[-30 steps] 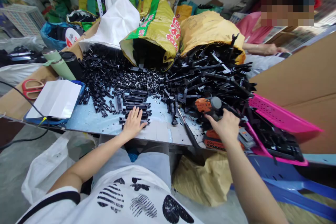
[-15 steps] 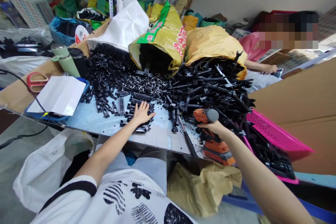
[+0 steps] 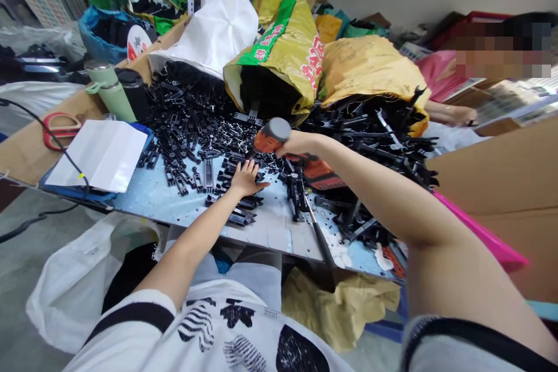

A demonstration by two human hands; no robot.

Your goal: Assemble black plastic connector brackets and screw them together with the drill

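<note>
My right hand (image 3: pixel 299 144) is wrapped round the handle of an orange and black cordless drill (image 3: pixel 272 135). The drill is held above the table with its nose pointing down and left, close to a row of black plastic parts (image 3: pixel 238 203). On that row lies my left hand (image 3: pixel 246 180), fingers stretched out and thumb apart. Small screws (image 3: pixel 235 135) are scattered in a heap behind the parts. Near my right forearm, a black-handled tool with a thin metal shaft (image 3: pixel 320 235) lies at the table's front edge. The drill's tip is hard to make out.
Loose black parts (image 3: pixel 174 110) are piled at the back left, longer ones (image 3: pixel 370 128) at the right. Sacks, including a yellow one (image 3: pixel 279 64), stand behind. Red scissors (image 3: pixel 61 128), white paper (image 3: pixel 98 154) and a green flask (image 3: pixel 111 93) are left. A co-worker's hand (image 3: pixel 460 115) shows far right.
My right hand has lifted the drill from the table's right front and carried it left and away from me, over the parts. My left hand stays on the row.
</note>
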